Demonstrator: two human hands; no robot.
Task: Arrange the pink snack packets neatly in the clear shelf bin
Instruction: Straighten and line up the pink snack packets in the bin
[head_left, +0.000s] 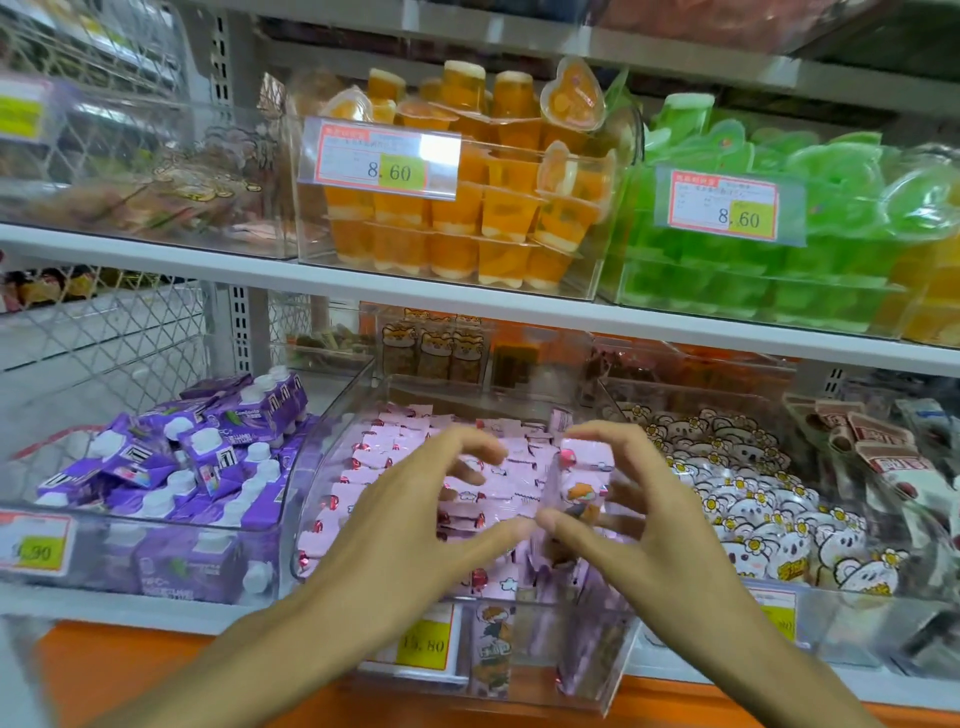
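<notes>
On the far left of the lower shelf, purple pouches (171, 462) with white caps are lying heaped in a clear bin with a yellow price tag (36, 543) on its front. Above them, a bin of brownish bear-printed packets (197, 176) is sitting on the upper shelf, blurred.

I am reaching my left hand (410, 514) into the clear shelf bin (597, 670) at the middle of the lower shelf. Its fingers are curving loosely over the pink snack packets (395, 441), which are filling that bin in rough rows, and its thumb is stretching right until it is nearly meeting my other thumb. I cannot tell whether this hand is pinching anything.

Directly above, orange jelly cups (457, 208) are stacked in a clear bin behind a tag reading 8.60.

My right hand (639, 514) is curling around an upright pink packet (582, 488), fingers over its top and far side, thumb pressing at its lower edge, holding it just above the packets in the bin.

To the right, white bear packets (753, 499) with yellow flowers are filling the next bin, touching one another, and brown-and-white packets (878, 447) are lying further right. On the shelf above them, green jelly cups (753, 291) are packing another clear bin.
</notes>
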